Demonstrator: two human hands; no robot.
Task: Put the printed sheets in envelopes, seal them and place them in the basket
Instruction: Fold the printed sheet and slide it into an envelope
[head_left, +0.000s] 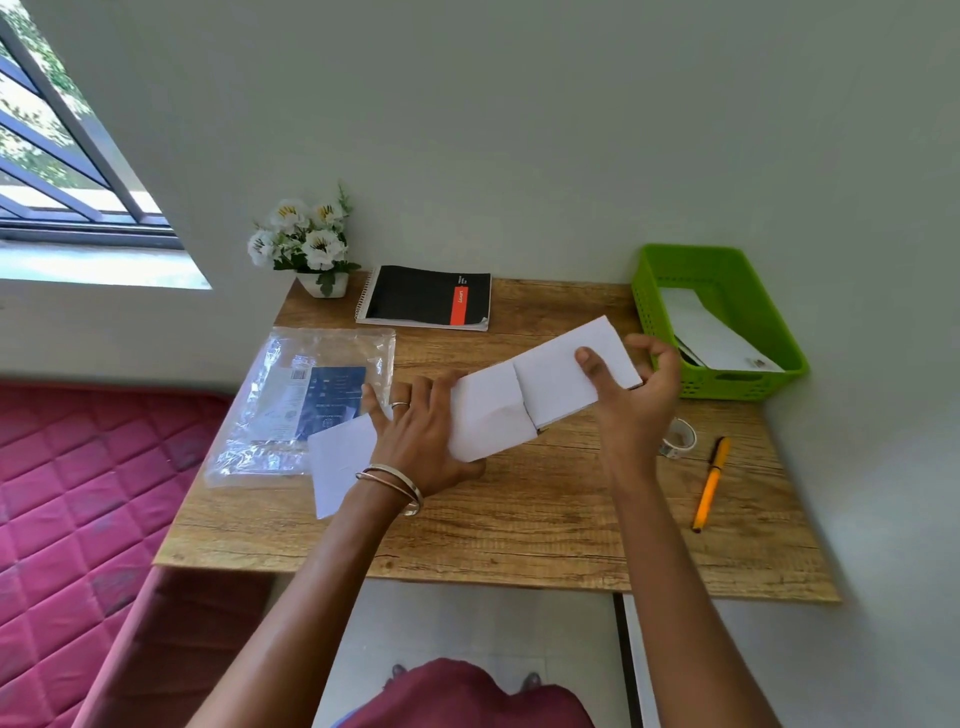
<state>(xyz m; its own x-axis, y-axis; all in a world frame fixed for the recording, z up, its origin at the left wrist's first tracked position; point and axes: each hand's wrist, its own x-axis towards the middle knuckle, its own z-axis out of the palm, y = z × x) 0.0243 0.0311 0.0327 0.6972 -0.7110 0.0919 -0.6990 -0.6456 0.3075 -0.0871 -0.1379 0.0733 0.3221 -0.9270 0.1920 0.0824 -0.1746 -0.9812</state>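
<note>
A white envelope (491, 415) lies slanted at the middle of the wooden table (519, 530), and a folded white sheet (558, 376) sticks out of its right end. My left hand (415, 436) presses flat on the envelope's left part. My right hand (631, 389) pinches the sheet's right end, thumb on top. Another white paper (337, 467) lies partly under my left wrist. The green basket (722, 322) stands at the back right with at least one white envelope (711, 332) in it.
A clear plastic packet (306, 400) with a blue label lies at the left. A black spiral notebook (423, 296) and a pot of white flowers (306, 244) stand at the back. A tape roll (678, 439) and an orange pen (710, 483) lie right.
</note>
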